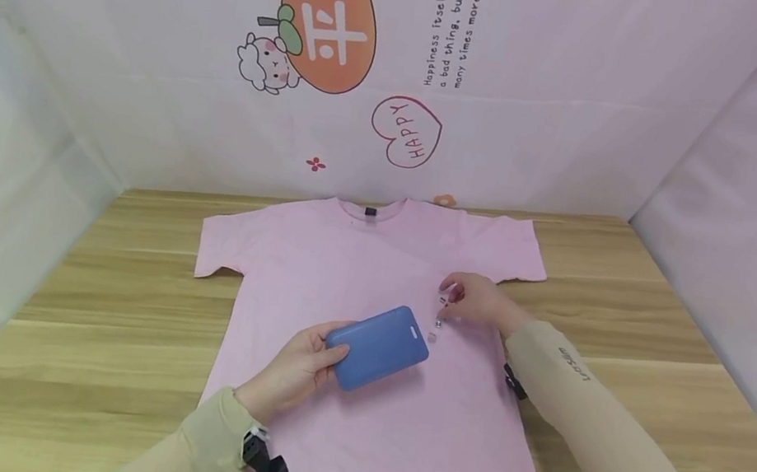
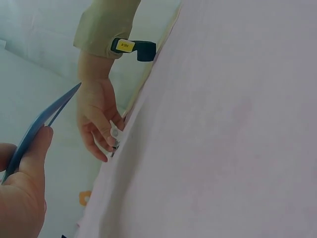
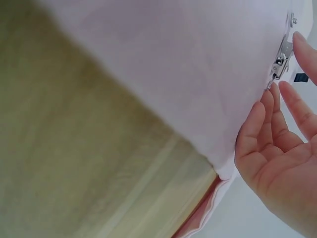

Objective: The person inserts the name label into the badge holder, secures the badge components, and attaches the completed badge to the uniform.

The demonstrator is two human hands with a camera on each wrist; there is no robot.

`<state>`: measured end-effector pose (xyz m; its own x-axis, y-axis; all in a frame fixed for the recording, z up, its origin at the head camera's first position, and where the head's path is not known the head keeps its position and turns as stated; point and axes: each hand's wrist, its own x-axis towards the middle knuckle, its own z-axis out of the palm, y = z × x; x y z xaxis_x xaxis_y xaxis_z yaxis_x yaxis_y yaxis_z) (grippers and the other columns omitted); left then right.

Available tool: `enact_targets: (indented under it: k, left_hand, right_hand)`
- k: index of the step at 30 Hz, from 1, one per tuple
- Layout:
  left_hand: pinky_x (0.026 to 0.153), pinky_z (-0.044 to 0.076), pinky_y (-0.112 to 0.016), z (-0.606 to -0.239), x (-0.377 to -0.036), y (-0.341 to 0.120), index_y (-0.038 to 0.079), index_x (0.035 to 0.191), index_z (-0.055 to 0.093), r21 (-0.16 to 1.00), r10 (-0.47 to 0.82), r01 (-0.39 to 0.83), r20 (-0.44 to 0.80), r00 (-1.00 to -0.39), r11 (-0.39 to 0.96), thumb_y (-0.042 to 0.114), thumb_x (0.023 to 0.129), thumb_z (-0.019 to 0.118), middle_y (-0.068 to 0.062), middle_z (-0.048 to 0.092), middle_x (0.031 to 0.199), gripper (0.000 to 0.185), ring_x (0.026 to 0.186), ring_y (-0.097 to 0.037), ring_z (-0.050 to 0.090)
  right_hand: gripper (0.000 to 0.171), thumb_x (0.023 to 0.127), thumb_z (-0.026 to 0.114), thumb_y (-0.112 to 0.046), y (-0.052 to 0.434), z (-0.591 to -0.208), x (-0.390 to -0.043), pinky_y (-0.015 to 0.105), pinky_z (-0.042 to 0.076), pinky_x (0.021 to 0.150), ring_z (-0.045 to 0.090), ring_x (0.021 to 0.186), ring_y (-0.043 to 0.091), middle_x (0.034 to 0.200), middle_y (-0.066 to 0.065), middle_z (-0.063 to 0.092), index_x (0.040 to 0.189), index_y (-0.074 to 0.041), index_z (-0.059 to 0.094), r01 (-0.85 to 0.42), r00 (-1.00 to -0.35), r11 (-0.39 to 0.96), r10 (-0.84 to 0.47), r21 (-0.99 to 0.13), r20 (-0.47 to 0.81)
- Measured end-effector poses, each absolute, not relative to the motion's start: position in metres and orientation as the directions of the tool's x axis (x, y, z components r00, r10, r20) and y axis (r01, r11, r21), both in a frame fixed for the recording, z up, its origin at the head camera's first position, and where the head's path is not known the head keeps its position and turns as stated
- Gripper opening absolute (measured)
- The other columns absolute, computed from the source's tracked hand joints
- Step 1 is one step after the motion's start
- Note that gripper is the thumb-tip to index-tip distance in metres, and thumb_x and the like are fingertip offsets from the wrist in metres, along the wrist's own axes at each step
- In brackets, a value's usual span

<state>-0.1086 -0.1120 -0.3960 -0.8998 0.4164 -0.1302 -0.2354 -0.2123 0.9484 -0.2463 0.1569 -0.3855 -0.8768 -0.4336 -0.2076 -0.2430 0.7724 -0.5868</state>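
Observation:
My left hand (image 1: 300, 365) grips a blue card holder (image 1: 378, 349) with a slot near one end, thumb on top, held above a pink T-shirt (image 1: 314, 259) spread flat. In the left wrist view the card holder (image 2: 42, 121) is seen edge-on. My right hand (image 1: 476, 301) is over the shirt's upper right chest, beside a small metal badge clip (image 1: 438, 324) with a pale strap end. In the right wrist view thumb and fingers are spread around the metal clip (image 3: 280, 63), fingertips close to it; whether they touch it is unclear.
Under the shirt is a wood-grain table (image 1: 95, 356). White cloth walls (image 1: 167, 109) enclose its back and sides, the back one printed with an orange fruit (image 1: 328, 25) and lettering. A black device is strapped to each wrist.

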Motion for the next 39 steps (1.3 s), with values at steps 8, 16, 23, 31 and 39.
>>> enact_targets:
  k: [8, 16, 23, 31, 39]
  left_hand:
    - [0.099, 0.045, -0.025, -0.3977, -0.11, -0.1111, -0.016, 0.14, 0.021, 0.948, 0.422, -0.232, -0.124, -0.898, -0.217, -0.006, 0.097, 0.035, -0.035, 0.028, 0.145, 0.047, 0.128, -0.026, 0.045]
    - [0.098, 0.046, -0.024, -0.3978, -0.1103, -0.1114, -0.016, 0.14, 0.021, 0.946, 0.416, -0.239, -0.131, -0.9, -0.219, -0.006, 0.097, 0.036, -0.035, 0.028, 0.145, 0.047, 0.125, -0.021, 0.049]
    - [0.096, 0.048, -0.024, -0.3971, -0.1095, -0.1117, -0.016, 0.14, 0.021, 0.948, 0.413, -0.237, -0.133, -0.901, -0.212, -0.005, 0.097, 0.036, -0.035, 0.028, 0.145, 0.047, 0.121, -0.018, 0.052]
    - [0.096, 0.048, -0.024, -0.3988, -0.1096, -0.1115, -0.016, 0.14, 0.021, 0.947, 0.418, -0.232, -0.122, -0.9, -0.222, -0.005, 0.097, 0.036, -0.035, 0.029, 0.145, 0.047, 0.118, -0.015, 0.054]
    - [0.095, 0.048, -0.024, -0.399, -0.11, -0.1113, -0.016, 0.14, 0.022, 0.945, 0.43, -0.231, -0.113, -0.895, -0.231, -0.004, 0.098, 0.036, -0.035, 0.029, 0.145, 0.047, 0.116, -0.013, 0.055]
  right_hand:
    - [0.038, 0.077, 0.075, -0.015, 0.1547, -0.3837, -0.2459, 0.032, 0.041, 0.078, 0.051, 0.083, 0.021, 0.085, 0.006, 0.057, 0.109, -0.003, 0.059, -0.257, -0.873, 0.791, -0.436, -0.555, -0.218]
    - [0.031, 0.076, 0.075, -0.017, 0.1549, -0.3855, -0.2469, 0.03, 0.042, 0.074, 0.051, 0.081, 0.02, 0.084, 0.006, 0.057, 0.102, -0.003, 0.065, -0.275, -0.866, 0.803, -0.446, -0.529, -0.228]
    - [0.029, 0.077, 0.075, -0.018, 0.1542, -0.3831, -0.2447, 0.025, 0.041, 0.068, 0.05, 0.077, 0.017, 0.082, 0.004, 0.056, 0.102, -0.004, 0.066, -0.244, -0.867, 0.778, -0.443, -0.579, -0.23]
    - [0.032, 0.081, 0.07, -0.015, 0.1561, -0.3857, -0.2426, 0.029, 0.047, 0.078, 0.055, 0.09, 0.021, 0.104, 0.012, 0.065, 0.109, -0.001, 0.064, -0.222, -0.866, 0.722, -0.455, -0.655, -0.209]
    - [0.04, 0.084, 0.067, -0.016, 0.1591, -0.3825, -0.2383, 0.027, 0.045, 0.077, 0.054, 0.094, 0.024, 0.103, 0.014, 0.064, 0.12, 0.001, 0.062, -0.25, -0.885, 0.696, -0.446, -0.674, -0.133]
